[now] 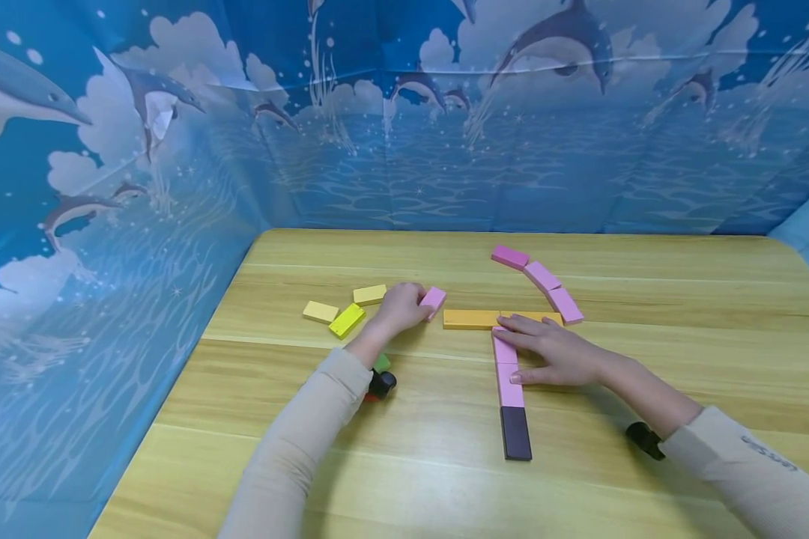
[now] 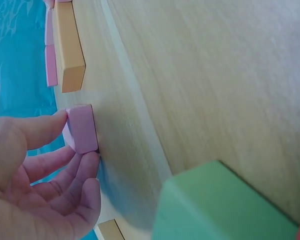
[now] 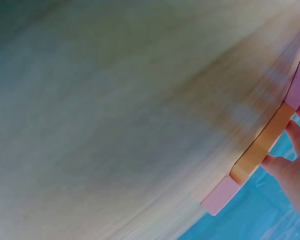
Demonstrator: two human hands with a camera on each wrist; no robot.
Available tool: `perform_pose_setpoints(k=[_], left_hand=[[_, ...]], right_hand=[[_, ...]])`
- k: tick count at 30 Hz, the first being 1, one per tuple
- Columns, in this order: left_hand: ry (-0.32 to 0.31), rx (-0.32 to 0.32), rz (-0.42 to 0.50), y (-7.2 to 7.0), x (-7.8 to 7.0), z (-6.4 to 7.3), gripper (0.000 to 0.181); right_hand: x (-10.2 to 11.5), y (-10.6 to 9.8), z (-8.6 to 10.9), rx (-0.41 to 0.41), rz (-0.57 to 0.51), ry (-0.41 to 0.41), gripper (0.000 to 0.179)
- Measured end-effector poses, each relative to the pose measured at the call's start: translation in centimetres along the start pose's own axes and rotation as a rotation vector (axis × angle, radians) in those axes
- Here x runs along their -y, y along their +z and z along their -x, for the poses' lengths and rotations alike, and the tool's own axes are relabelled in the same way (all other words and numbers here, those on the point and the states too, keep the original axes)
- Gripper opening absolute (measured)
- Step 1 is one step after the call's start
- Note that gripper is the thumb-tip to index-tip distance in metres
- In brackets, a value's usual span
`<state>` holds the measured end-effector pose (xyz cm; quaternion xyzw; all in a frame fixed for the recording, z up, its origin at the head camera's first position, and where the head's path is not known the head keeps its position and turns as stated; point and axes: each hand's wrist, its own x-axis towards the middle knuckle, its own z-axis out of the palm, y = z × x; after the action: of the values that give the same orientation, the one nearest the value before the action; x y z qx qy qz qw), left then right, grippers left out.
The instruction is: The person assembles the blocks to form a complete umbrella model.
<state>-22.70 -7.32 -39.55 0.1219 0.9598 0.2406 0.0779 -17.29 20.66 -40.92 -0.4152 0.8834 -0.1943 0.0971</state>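
Note:
My left hand (image 1: pixel 399 308) pinches a pink block (image 2: pixel 84 129) between thumb and fingers, just left of a row of orange blocks (image 1: pixel 470 320). In the left wrist view the block stands close against the tabletop. My right hand (image 1: pixel 566 352) has its fingers spread, fingertips resting at the orange row and the thumb on a pink block (image 1: pixel 509 388) below it. This pink column runs down from the row and ends in a dark block (image 1: pixel 515 434). From the row's right end, an arc of pink blocks (image 1: pixel 541 276) curves up and left.
Left of my left hand lie two pale yellow blocks (image 1: pixel 320 311) and a bright yellow block (image 1: pixel 347 320). A green block (image 2: pixel 215 205) sits under my left forearm, partly hidden, with something red beside it. A dolphin-printed blue curtain (image 1: pixel 404 165) borders the wooden table (image 1: pixel 688 314).

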Motion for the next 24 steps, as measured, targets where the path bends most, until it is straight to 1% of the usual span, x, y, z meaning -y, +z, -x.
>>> perform_pose_setpoints(k=[4, 9, 17, 24], left_hand=[[-0.006, 0.007, 0.035, 0.03, -0.05, 0.08, 0.028], [-0.004, 0.008, 0.069, 0.15, -0.14, 0.17, 0.028], [-0.007, 0.015, 0.077, 0.35, -0.26, 0.06, 0.026], [0.005, 0.002, 0.08, 0.49, -0.15, -0.15, 0.026]], right_hand=[[0.0, 0.03, 0.02, 0.004, -0.001, 0.002, 0.073], [-0.06, 0.11, 0.05, 0.002, 0.002, 0.002, 0.073], [-0.18, 0.23, 0.09, 0.004, 0.002, 0.004, 0.073], [-0.21, 0.14, 0.06, -0.002, 0.008, -0.004, 0.073]])
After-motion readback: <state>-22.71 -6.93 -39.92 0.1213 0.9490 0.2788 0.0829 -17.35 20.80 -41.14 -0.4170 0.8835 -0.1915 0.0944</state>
